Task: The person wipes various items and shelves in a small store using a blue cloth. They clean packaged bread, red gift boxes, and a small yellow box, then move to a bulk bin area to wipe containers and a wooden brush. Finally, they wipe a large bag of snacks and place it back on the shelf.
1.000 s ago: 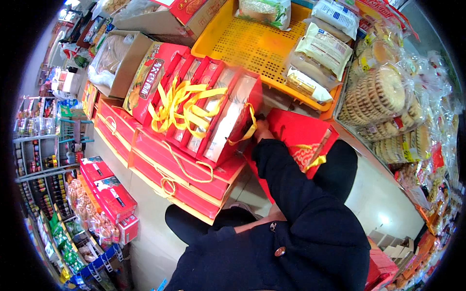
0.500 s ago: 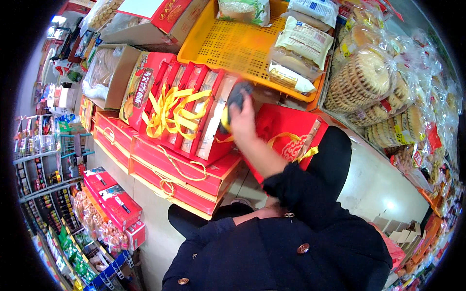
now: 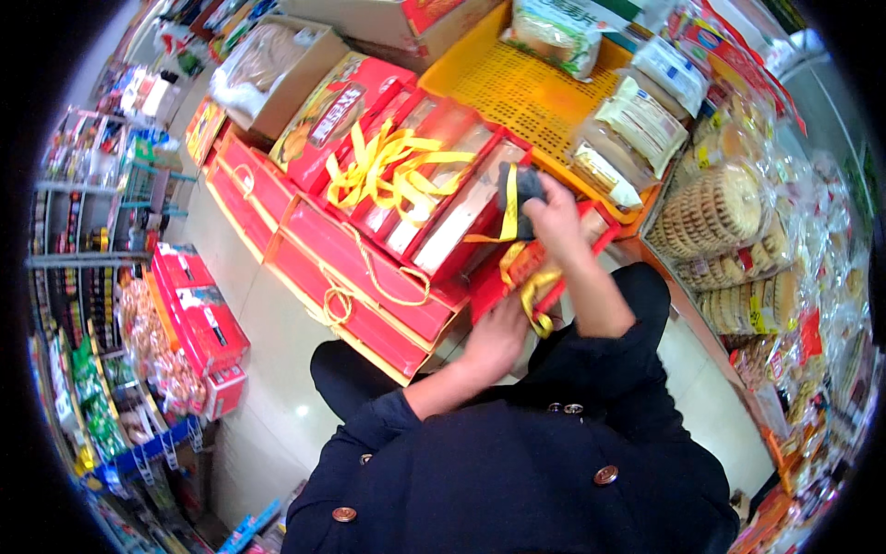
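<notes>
My right hand (image 3: 556, 220) is closed on a dark grey cloth (image 3: 524, 189), held at the right end of a row of red gift boxes. A yellow ribbon crosses the cloth. Close to my knees a red gift box (image 3: 487, 284) with yellow ribbon handles (image 3: 535, 300) stands tilted. My left hand (image 3: 498, 337) grips its near lower side, its fingertips partly hidden and blurred. Left of the cloth, the row of upright red boxes (image 3: 397, 235) shows pale, dusty-looking edges. A heap of loose yellow ribbons (image 3: 392, 171) lies over their tops.
Larger red cartons (image 3: 318, 231) with cord handles support the row. Behind is a yellow perforated crate (image 3: 503, 78) with packaged food. Bagged round biscuits (image 3: 711, 208) line the right side. Shelves and red boxes (image 3: 198, 305) stand at the left across a tiled floor.
My right hand has moved the cloth slightly right and nearer the tilted box. My left hand has come up from my lap to that box. The view has shifted.
</notes>
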{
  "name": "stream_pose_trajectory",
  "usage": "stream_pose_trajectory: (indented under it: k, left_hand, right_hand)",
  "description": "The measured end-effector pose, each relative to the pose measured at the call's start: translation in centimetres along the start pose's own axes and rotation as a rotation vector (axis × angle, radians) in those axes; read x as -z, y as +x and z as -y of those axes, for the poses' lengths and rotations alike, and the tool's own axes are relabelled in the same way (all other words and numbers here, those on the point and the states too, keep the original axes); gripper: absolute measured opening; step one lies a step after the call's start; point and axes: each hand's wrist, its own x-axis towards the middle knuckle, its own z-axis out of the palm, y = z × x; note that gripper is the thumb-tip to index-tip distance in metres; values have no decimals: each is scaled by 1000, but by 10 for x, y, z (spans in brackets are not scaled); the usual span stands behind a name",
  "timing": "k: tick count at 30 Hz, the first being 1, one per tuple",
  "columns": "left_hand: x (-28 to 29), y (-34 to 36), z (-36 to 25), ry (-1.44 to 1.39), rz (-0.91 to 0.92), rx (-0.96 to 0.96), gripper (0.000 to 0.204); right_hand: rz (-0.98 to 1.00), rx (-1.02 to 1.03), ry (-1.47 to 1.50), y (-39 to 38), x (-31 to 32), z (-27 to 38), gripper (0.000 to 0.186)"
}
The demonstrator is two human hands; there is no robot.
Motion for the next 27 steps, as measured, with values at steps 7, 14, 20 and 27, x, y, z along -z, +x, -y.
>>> stream_pose_trajectory:
  k: [7, 14, 20, 27]
  left_hand:
    - [54, 0, 26, -198, -244, 190, 46]
    - [61, 33, 54, -121, -216, 459, 67]
    - [32, 46, 29, 147, -338, 293, 43]
    - [19, 35, 23, 190, -207, 221, 49]
  right_hand:
    - [7, 744, -1113, 48, -4, 81, 35]
    - [59, 833, -1214, 90, -32, 69, 34]
    - [257, 489, -1509, 93, -18, 45, 30]
    - [431, 349, -1999, 80, -42, 24, 20]
